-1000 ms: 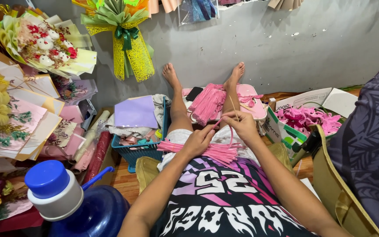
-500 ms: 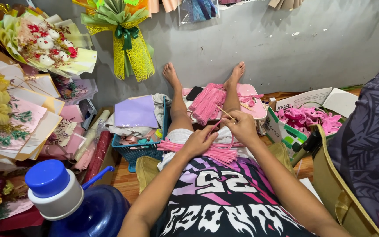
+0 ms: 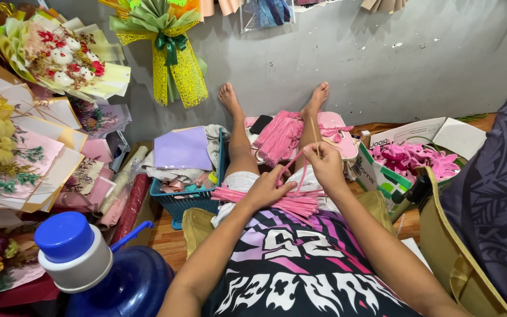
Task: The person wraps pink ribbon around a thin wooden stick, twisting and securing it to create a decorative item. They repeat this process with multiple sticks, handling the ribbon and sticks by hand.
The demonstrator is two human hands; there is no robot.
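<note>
I sit on the floor with my legs stretched toward a grey wall. My right hand point(image 3: 325, 165) pinches a thin wooden stick point(image 3: 314, 134) held upright, together with a bent pink fuzzy stem point(image 3: 301, 174). My left hand point(image 3: 269, 189) grips the lower end of that pink stem just above a bundle of pink stems point(image 3: 283, 202) lying across my lap. The two hands are a few centimetres apart. Another heap of pink stems point(image 3: 278, 136) rests between my shins on a pink case point(image 3: 334, 132).
A blue water jug with a blue cap point(image 3: 83, 264) stands near left. A teal basket point(image 3: 189, 199) with purple paper sits left of my leg. Wrapped bouquets point(image 3: 60, 53) line the left wall. A box of pink flowers point(image 3: 409, 159) is at right, beside a person's patterned clothing point(image 3: 494, 194).
My right hand has shifted slightly down and toward my lap with the stick, and my left hand has slid lower along the pink stem. Nothing else has moved.
</note>
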